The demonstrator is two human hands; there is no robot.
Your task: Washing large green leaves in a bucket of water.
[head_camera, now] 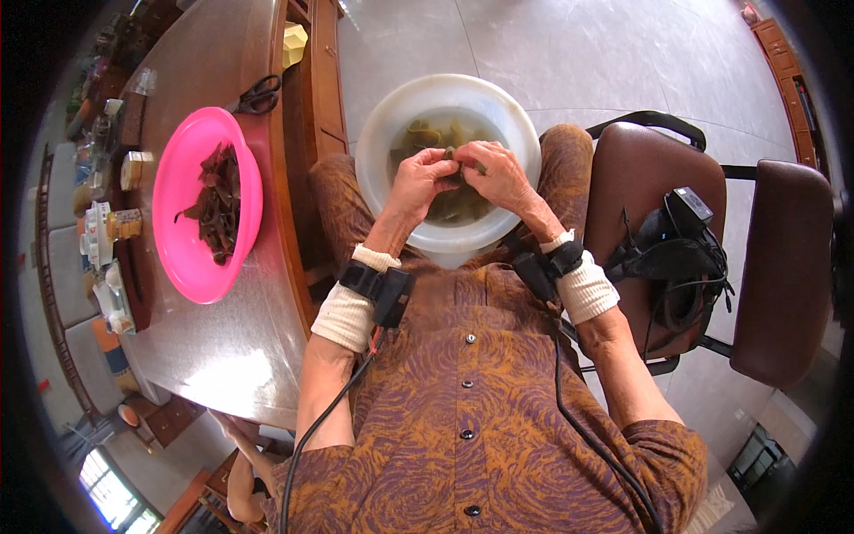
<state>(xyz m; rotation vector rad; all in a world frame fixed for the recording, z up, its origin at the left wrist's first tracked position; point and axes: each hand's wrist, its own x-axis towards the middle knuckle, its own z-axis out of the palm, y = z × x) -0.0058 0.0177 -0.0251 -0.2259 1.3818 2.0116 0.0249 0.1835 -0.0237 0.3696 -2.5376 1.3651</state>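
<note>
A round whitish basin sits between the knees, holding murky water and olive-green leafy strips, possibly kelp. Above the water, my left hand and my right hand meet fingertip to fingertip. Both pinch a small green strip, largely covered by the fingers. On the table to the left, a bright pink plastic basin contains a heap of dark brown leafy pieces.
Black-handled scissors lie near the edge of the wooden table. Jars and containers line its far side. On my right, a brown padded chair bears a black strapped device with cables. Another person's arm shows at lower left.
</note>
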